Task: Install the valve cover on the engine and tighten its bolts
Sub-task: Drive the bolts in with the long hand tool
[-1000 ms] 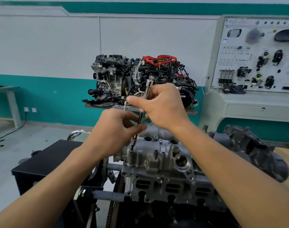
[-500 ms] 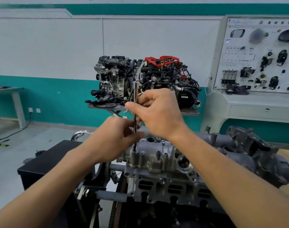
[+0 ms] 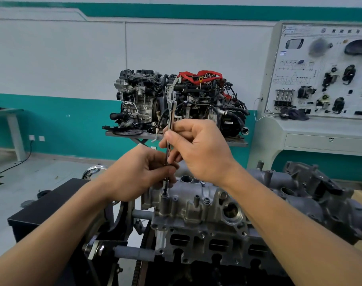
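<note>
A grey cast valve cover (image 3: 196, 205) sits on top of the engine (image 3: 213, 248) in front of me. A slim chrome extension bar (image 3: 172, 114) stands nearly upright, its socket end on a bolt boss (image 3: 165, 196) at the cover's near left corner. My right hand (image 3: 198, 149) pinches the bar's upper shaft between thumb and fingers. My left hand (image 3: 139, 172) grips the bar lower down, just above the socket. Other bolts (image 3: 206, 200) show along the cover's top.
A black stand box (image 3: 50, 203) is at the left of the engine. Behind, a display engine with red hoses (image 3: 180, 102) sits on a shelf. A white training panel (image 3: 324, 75) stands at the right. A table (image 3: 9, 114) is at the far left.
The bar has swung from leaning right to nearly upright, its socket staying on the corner bolt. Both hands kept their hold on it. The camera moved slightly closer.
</note>
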The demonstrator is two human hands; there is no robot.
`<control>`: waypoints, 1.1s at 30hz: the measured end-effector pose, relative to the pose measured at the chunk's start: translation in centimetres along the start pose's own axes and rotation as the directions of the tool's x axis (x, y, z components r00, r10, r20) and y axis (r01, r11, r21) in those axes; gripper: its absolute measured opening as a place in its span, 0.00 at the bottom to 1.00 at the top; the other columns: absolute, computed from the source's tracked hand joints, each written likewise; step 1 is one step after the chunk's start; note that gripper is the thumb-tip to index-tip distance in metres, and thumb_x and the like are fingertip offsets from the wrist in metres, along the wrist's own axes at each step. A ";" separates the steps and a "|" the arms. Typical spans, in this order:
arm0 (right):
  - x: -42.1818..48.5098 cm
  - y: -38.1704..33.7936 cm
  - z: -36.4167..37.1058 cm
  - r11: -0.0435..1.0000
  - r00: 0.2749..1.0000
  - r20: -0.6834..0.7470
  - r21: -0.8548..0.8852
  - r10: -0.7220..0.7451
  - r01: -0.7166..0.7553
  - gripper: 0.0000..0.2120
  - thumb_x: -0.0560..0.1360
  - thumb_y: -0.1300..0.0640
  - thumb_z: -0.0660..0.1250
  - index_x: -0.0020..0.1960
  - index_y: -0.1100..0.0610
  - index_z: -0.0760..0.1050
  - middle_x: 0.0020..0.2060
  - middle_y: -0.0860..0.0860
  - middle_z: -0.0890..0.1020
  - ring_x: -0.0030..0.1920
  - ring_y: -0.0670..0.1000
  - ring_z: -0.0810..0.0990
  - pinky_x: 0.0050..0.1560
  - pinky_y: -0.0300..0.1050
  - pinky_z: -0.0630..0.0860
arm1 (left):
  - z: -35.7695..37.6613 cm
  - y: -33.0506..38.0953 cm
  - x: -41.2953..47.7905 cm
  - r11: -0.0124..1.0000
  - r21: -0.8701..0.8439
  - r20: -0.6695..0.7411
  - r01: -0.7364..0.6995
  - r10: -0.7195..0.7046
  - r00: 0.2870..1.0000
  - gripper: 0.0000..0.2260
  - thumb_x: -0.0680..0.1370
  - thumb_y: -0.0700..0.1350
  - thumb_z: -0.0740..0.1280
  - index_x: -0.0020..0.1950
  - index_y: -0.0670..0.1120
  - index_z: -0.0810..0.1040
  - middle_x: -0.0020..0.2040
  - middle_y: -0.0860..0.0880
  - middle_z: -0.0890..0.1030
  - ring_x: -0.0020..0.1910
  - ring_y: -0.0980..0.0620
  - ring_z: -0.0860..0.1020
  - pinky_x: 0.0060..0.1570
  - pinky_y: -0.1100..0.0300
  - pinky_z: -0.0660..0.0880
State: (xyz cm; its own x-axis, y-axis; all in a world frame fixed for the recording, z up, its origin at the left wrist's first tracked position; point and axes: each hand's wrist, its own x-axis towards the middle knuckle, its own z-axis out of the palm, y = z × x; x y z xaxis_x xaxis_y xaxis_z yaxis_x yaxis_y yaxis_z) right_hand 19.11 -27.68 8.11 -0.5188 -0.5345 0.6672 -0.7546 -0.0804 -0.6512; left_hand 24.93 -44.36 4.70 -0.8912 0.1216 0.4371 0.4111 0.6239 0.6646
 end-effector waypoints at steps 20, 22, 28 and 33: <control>6.9 3.2 -3.4 0.997 0.996 -0.068 0.054 -0.057 0.061 0.11 0.81 0.60 0.65 0.45 0.64 0.81 0.37 0.52 0.86 0.27 0.50 0.82 0.26 0.38 0.76 | -0.6 -1.6 4.0 0.995 0.096 -0.256 0.003 0.022 0.966 0.11 0.73 0.51 0.77 0.52 0.63 0.81 0.40 0.62 0.86 0.39 0.60 0.85 0.39 0.66 0.81; 9.3 4.3 -3.3 0.999 0.996 -0.089 -0.030 -0.030 0.028 0.12 0.81 0.61 0.63 0.44 0.66 0.80 0.34 0.52 0.85 0.26 0.50 0.80 0.26 0.38 0.75 | -0.7 -2.8 6.9 0.997 0.017 -0.264 0.076 -0.068 0.962 0.09 0.74 0.46 0.77 0.50 0.58 0.83 0.39 0.57 0.87 0.39 0.56 0.86 0.43 0.54 0.84; 10.5 7.8 -3.0 0.989 0.989 -0.137 -0.142 -0.052 0.032 0.14 0.82 0.60 0.62 0.42 0.66 0.79 0.36 0.53 0.85 0.27 0.49 0.78 0.28 0.43 0.76 | 1.6 -5.6 10.3 0.992 -0.094 -0.305 0.084 -0.109 0.946 0.04 0.78 0.44 0.74 0.47 0.53 0.82 0.39 0.52 0.88 0.40 0.51 0.86 0.50 0.43 0.83; 10.9 8.5 -2.5 0.987 0.988 -0.147 -0.155 -0.053 0.030 0.14 0.82 0.59 0.61 0.42 0.65 0.79 0.35 0.56 0.84 0.28 0.57 0.77 0.31 0.55 0.76 | 3.1 -6.3 10.9 0.975 -0.199 -0.374 0.100 -0.170 0.912 0.03 0.78 0.40 0.73 0.48 0.47 0.82 0.38 0.49 0.88 0.40 0.51 0.86 0.51 0.46 0.83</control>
State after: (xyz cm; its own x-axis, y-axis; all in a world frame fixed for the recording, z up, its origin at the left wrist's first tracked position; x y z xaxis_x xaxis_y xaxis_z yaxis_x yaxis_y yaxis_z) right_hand 6.00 -32.09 10.73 -0.5318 -0.3997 0.7466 -0.8228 0.0353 -0.5672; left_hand 12.08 -44.57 3.44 -0.8109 -0.2836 0.5119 0.3496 0.4668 0.8123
